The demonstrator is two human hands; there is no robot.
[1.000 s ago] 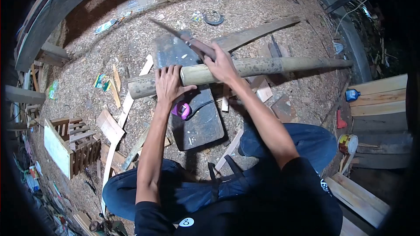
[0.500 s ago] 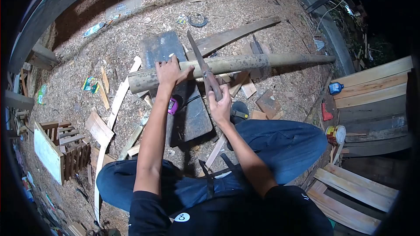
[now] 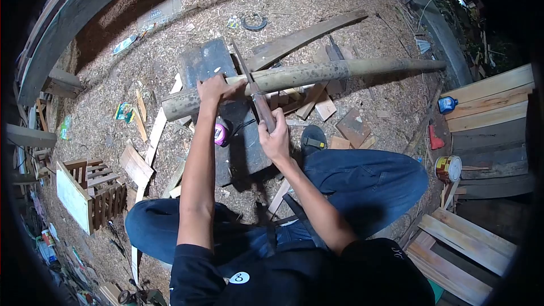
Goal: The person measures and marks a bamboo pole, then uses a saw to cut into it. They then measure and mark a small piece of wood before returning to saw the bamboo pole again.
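A long, mottled bamboo pole (image 3: 309, 75) lies crosswise in front of me, its left end over a dark wooden block (image 3: 208, 59). My left hand (image 3: 212, 89) grips the pole near that end, fingers over the top and thumb stretched to the right. In my right hand (image 3: 274, 137) is a handsaw (image 3: 263, 107), held by its wooden handle. Its narrow blade points away from me and lies across the pole, close beside my left thumb. The blade's teeth are too small to make out. Below the pole sits a pink-and-black tape measure (image 3: 220, 134).
Wood shavings cover the ground. Behind the pole lies a long board (image 3: 311, 37). Offcuts (image 3: 353, 124) and a sandal (image 3: 313, 139) are near my knee. A slatted wooden crate (image 3: 76, 198) stands left; a paint can (image 3: 447, 168), blue bottle (image 3: 447, 104) and planks (image 3: 487, 102) are right.
The saw blade has shifted slightly left along the pole, nearer my left thumb. My left hand keeps its hold, and the view has turned a little.
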